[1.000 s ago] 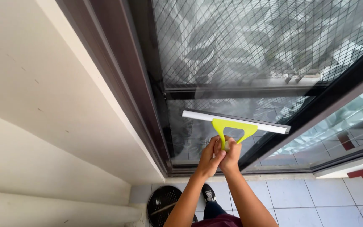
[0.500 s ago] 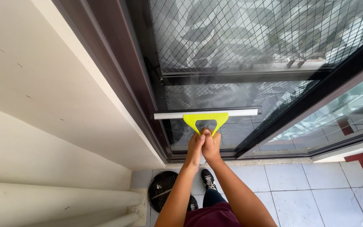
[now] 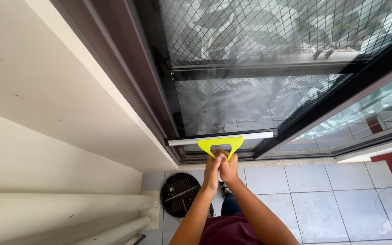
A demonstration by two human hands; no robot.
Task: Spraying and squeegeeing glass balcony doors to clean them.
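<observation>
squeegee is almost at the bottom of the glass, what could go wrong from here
The squeegee blade sits close above the bottom window frame, so it may bump the frame and leave an unwiped strip or streak there. Both the left hand and right hand crowd the short handle, so the blade could tilt. The round grate on the floor lies near the feet, a possible trip.

Glossy yellow plastic squeegee [image 3: 221, 144] on smooth, streaky wet glass [image 3: 232, 104].

No pkgs, labels, signs or screens seen.
</observation>
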